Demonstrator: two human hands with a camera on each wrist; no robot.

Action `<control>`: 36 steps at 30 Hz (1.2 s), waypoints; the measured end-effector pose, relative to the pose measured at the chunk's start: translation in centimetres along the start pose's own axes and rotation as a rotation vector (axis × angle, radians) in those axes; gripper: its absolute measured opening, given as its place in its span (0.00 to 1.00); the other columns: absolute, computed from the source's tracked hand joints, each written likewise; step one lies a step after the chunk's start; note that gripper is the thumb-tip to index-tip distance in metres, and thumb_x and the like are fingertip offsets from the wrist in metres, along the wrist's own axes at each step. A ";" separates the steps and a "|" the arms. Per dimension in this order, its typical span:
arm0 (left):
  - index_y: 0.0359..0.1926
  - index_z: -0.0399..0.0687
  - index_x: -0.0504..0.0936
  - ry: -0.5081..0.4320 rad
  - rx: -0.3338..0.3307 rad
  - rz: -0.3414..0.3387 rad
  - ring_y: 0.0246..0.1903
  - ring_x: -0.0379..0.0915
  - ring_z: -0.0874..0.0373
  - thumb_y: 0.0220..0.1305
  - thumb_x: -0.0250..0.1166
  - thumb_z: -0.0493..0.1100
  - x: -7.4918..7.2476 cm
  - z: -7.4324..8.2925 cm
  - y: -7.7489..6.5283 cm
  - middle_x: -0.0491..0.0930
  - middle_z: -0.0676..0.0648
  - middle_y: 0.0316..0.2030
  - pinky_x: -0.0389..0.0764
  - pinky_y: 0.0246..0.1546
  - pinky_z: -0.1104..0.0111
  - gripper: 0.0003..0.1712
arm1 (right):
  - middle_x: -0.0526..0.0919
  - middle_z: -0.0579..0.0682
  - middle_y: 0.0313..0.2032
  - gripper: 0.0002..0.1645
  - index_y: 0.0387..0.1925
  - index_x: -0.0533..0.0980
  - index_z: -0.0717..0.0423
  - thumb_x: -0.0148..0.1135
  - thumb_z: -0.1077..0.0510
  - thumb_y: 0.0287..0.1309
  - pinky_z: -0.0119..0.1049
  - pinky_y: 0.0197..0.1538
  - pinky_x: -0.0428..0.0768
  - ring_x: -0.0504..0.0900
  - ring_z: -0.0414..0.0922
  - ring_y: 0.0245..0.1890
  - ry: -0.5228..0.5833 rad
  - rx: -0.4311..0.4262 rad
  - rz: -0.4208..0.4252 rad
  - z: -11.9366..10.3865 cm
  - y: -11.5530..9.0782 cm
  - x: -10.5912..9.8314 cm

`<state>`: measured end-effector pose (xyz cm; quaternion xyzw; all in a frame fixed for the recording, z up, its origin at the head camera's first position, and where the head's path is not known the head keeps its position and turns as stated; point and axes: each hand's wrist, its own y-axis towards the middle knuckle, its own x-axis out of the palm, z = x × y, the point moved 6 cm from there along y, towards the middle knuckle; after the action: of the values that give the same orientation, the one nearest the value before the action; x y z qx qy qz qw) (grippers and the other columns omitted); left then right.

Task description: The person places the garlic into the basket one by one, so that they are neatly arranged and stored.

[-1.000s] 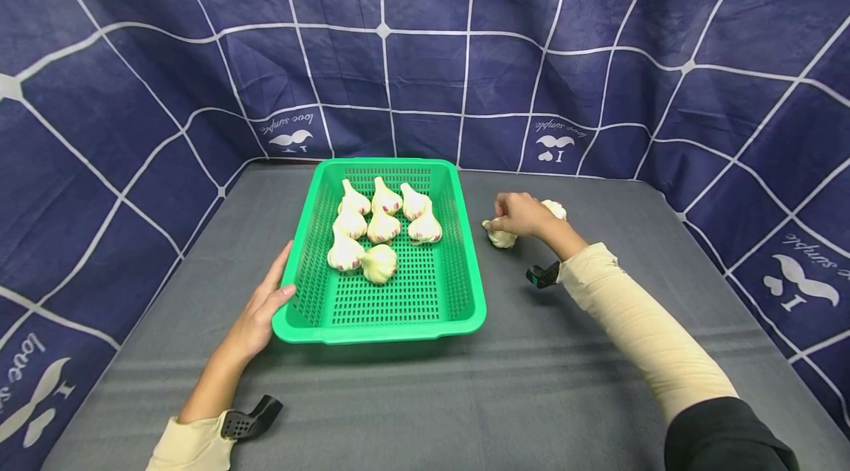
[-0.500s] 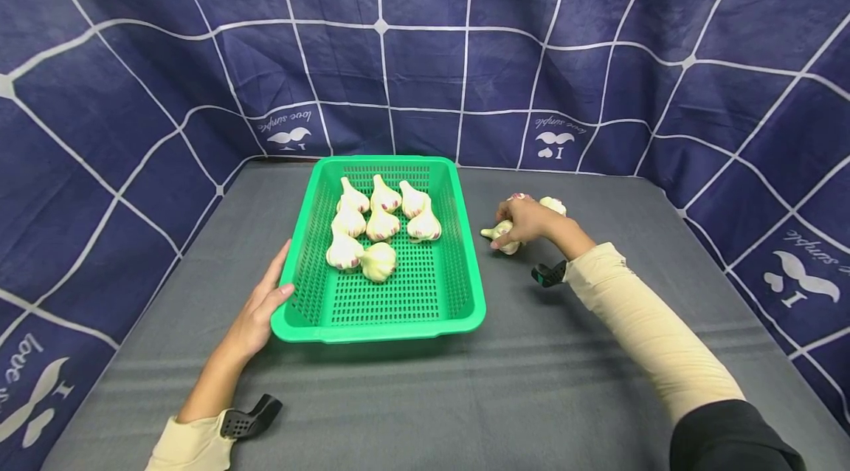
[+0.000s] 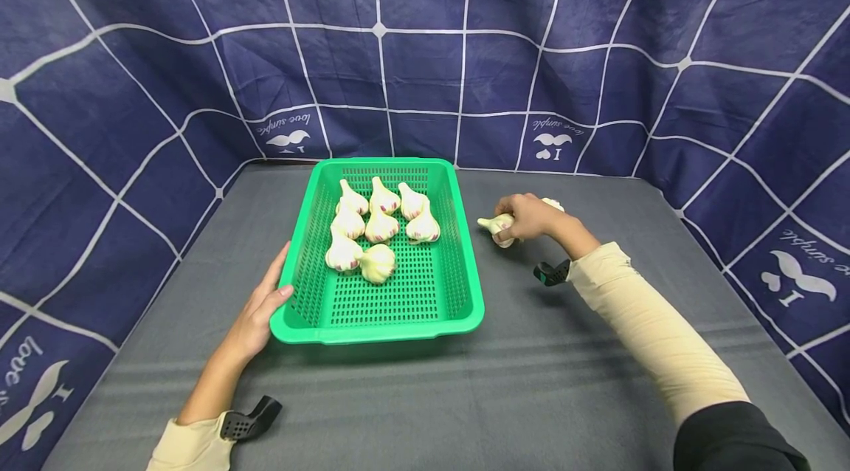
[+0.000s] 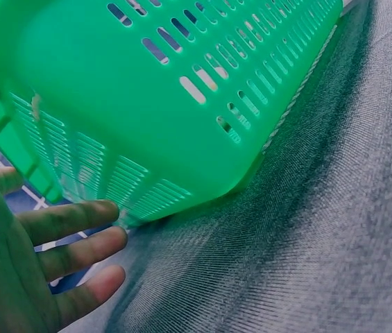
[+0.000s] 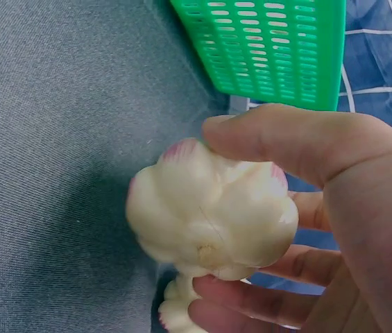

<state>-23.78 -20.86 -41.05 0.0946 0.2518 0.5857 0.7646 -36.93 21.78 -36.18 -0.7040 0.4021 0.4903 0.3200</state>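
My right hand [image 3: 531, 218] grips a garlic bulb [image 5: 209, 208] to the right of the green basket, thumb on one side and fingers on the other. In the head view the bulb's neck points left, toward the basket. Another garlic bulb [image 3: 553, 203] shows partly behind that hand. My left hand [image 3: 255, 312] is at the basket's left side, thumb by the rim and fingers extended along the outer wall in the left wrist view. Several white garlic bulbs with pink streaks, such as this front bulb [image 3: 378, 264], lie inside the green plastic basket [image 3: 378, 332].
A grey cloth [image 3: 531, 375] covers the table. Blue curtains [image 3: 425, 72] with white grid lines enclose the back and both sides. The basket's front and right part shows bare slotted floor. A further garlic bulb [image 5: 178, 305] lies under the right fingers.
My right hand has shifted its grasp on the bulb, whose neck now shows pointing left. A bulb glimpsed beyond the knuckles half a second ago is now hidden. The left hand stays put.
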 end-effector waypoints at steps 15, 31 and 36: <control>0.77 0.39 0.48 -0.005 -0.010 -0.006 0.70 0.48 0.70 0.68 0.44 0.33 0.1 -0.1 0.1 0.48 0.32 0.74 0.50 0.65 0.81 0.38 | 0.83 0.52 0.36 0.30 0.48 0.80 0.58 0.76 0.52 0.39 0.40 0.37 0.75 0.78 0.48 0.34 0.055 0.053 0.082 -0.6 -0.7 -1.8; 0.78 0.40 0.48 0.004 -0.010 -0.003 0.69 0.49 0.70 0.68 0.44 0.33 0.1 0.0 0.0 0.49 0.32 0.74 0.51 0.64 0.82 0.37 | 0.80 0.51 0.33 0.28 0.45 0.81 0.57 0.75 0.55 0.36 0.39 0.35 0.74 0.77 0.46 0.32 0.109 -0.038 0.234 -1.5 -0.8 -3.3; 0.77 0.38 0.48 0.004 -0.003 -0.003 0.70 0.48 0.70 0.68 0.43 0.33 0.1 0.1 0.0 0.48 0.31 0.74 0.50 0.64 0.82 0.37 | 0.79 0.51 0.34 0.27 0.44 0.80 0.58 0.75 0.55 0.37 0.41 0.34 0.75 0.78 0.47 0.31 0.165 -0.104 0.297 -2.7 -1.1 -4.2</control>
<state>-23.71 -20.80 -41.00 0.0919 0.2526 0.5851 0.7651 -35.64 21.06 -31.28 -0.6903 0.5006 0.4930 0.1728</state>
